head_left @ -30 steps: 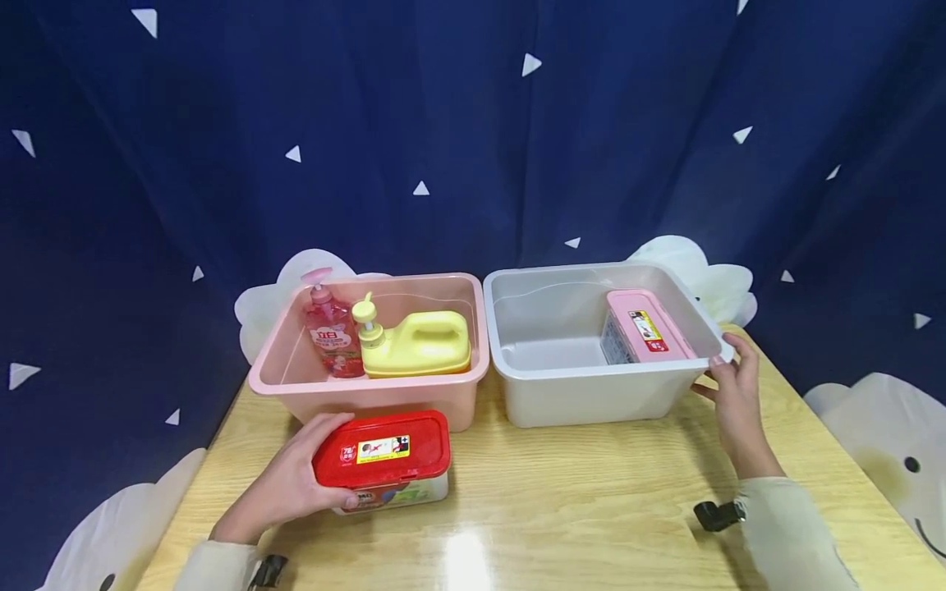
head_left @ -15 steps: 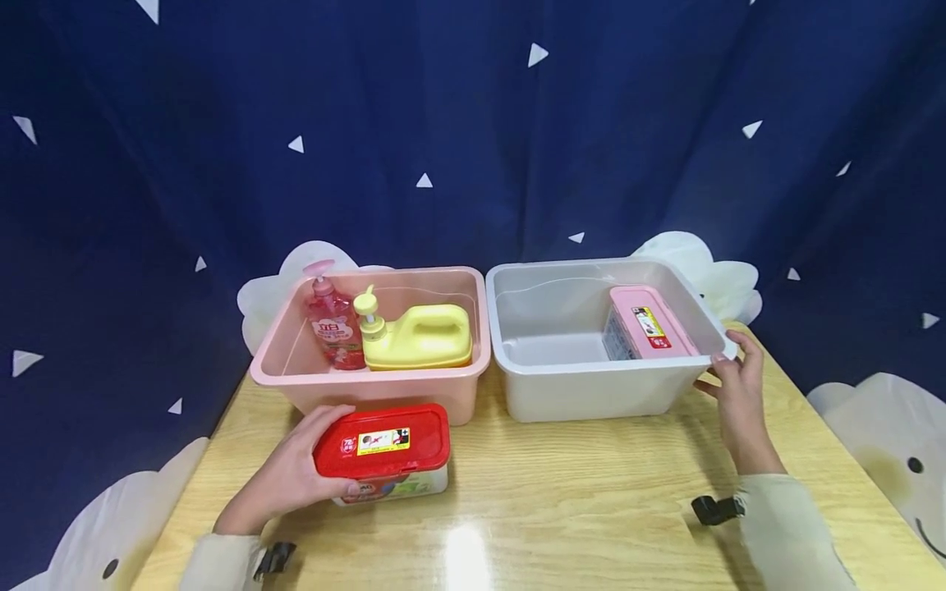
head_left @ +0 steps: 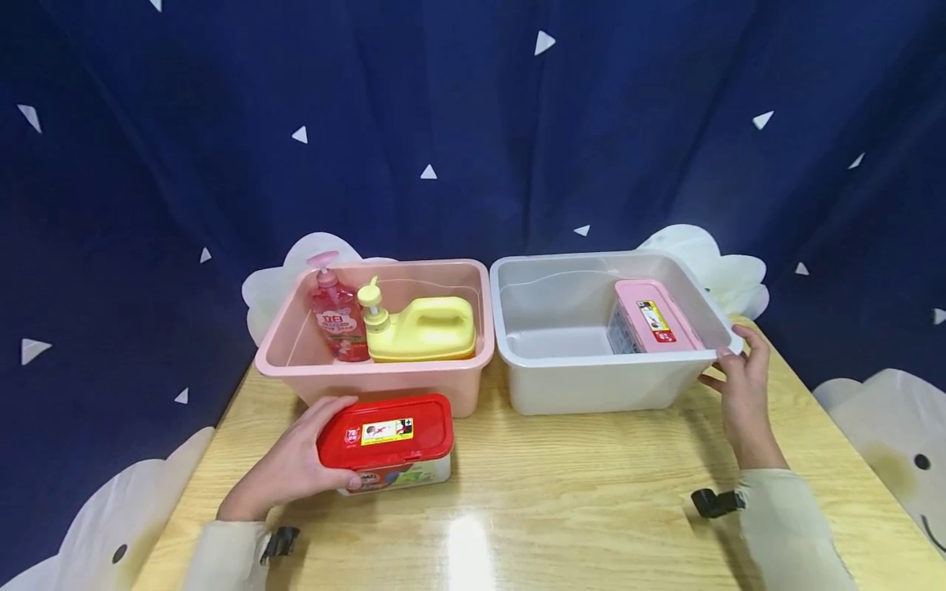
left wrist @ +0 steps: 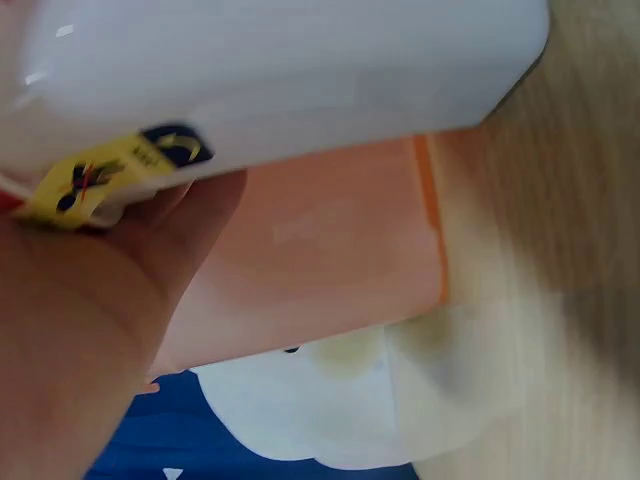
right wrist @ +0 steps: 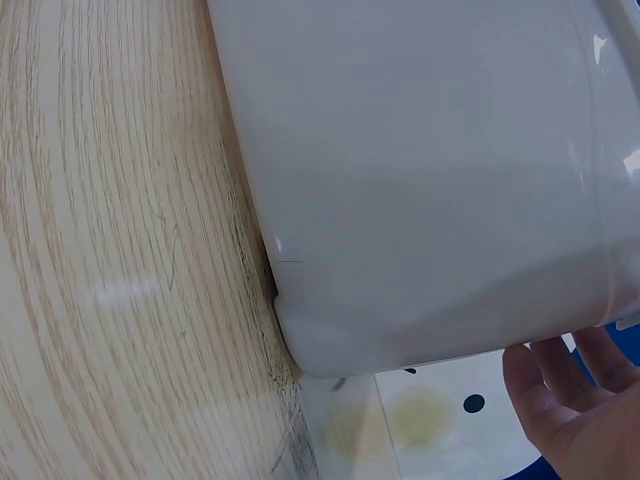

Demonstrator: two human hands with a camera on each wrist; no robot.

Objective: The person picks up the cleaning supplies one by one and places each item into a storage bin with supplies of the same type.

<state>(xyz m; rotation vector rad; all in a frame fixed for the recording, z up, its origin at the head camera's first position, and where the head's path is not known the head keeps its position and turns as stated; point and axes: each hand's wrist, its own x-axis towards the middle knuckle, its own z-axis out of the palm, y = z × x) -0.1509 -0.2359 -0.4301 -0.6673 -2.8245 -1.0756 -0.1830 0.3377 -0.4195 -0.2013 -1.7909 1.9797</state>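
My left hand [head_left: 299, 460] grips the left end of a white plastic tub with a red lid [head_left: 421, 423], thumb at the front and fingers at the back. The tub is close in front of the pink bin [head_left: 466, 398]. In the left wrist view, the tub's white wall [left wrist: 300, 70] fills the top, with the fingers partly hidden behind it. At the right, my right hand [head_left: 746, 394] holds the front right rim corner of the grey bin [head_left: 591, 390], thumb on the rim and fingers below. Inside that bin, a pink-lidded tub [head_left: 643, 308] lies against the right side.
The pink bin contains a red pump bottle [head_left: 338, 316] and a yellow pump jug [head_left: 424, 328] with a handle. Both bins stand side by side on a wooden table [head_left: 576, 492]. Behind them hangs a dark blue curtain [head_left: 473, 98] with white triangles.
The head view has tilted slightly, so everything sits a little higher in it. Both hands keep their holds on the red-lidded tub and the grey bin.
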